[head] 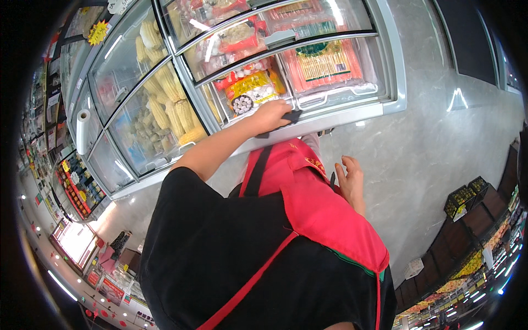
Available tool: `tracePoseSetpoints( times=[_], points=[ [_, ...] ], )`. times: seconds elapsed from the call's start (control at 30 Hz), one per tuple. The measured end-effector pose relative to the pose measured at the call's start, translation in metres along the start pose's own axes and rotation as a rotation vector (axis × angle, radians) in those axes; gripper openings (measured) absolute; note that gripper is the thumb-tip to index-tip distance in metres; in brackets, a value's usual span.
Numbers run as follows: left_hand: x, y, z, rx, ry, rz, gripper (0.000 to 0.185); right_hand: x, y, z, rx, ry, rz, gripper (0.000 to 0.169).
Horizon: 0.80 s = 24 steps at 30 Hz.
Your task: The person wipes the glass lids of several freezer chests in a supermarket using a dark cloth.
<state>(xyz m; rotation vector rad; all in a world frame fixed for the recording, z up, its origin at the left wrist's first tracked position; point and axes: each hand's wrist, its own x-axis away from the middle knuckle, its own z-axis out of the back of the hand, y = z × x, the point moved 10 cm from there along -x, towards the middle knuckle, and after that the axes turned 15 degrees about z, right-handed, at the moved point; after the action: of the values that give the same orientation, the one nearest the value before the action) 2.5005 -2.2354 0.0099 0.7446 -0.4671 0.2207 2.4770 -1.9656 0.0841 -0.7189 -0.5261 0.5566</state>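
My left hand (pixel 270 116) rests on the front rim (pixel 326 123) of a glass-topped chest freezer, over a dark cloth (pixel 293 117) that shows on both sides of the fingers. Just beyond it, inside the freezer, a yellow bag of frozen food (pixel 258 88) lies in a white wire basket (pixel 228 113). To its right are packs of reddish sticks (pixel 326 66) in clear wrap. Sliding glass lids (pixel 284 53) overlap farther back. My right hand (pixel 350 179) hangs beside the red apron (pixel 330 214), its fingers loosely apart and nothing visible in it.
Corn cobs (pixel 167 103) lie under the left glass section. A white plastic roll (pixel 83 131) stands at the freezer's left end. Grey tiled floor (pixel 408 136) stretches to my right, towards black crates (pixel 462 198) on a dark display stand (pixel 445 243).
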Motion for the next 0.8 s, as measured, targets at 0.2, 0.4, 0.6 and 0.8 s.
tracePoseSetpoints(
  times=[0.2, 0.4, 0.6, 0.8],
  points=[
    [-0.071, 0.074, -0.014, 0.001, 0.014, -0.041, 0.025, -0.021, -0.026, 0.005, 0.004, 0.006, 0.045, 0.026],
    [-0.133, 0.127, -0.025, -0.012, 0.083, -0.052, 0.022, -0.032, -0.032, 0.01, 0.085, 0.006, 0.134, 0.026],
    [-0.117, 0.109, -0.023, -0.035, -0.055, -0.008, 0.025, -0.005, -0.012, 0.021, 0.076, 0.049, 0.032, 0.025],
    [-0.111, 0.109, -0.014, -0.034, -0.039, 0.039, 0.025, 0.035, 0.031, 0.014, -0.033, 0.091, -0.098, 0.027]
  ],
)
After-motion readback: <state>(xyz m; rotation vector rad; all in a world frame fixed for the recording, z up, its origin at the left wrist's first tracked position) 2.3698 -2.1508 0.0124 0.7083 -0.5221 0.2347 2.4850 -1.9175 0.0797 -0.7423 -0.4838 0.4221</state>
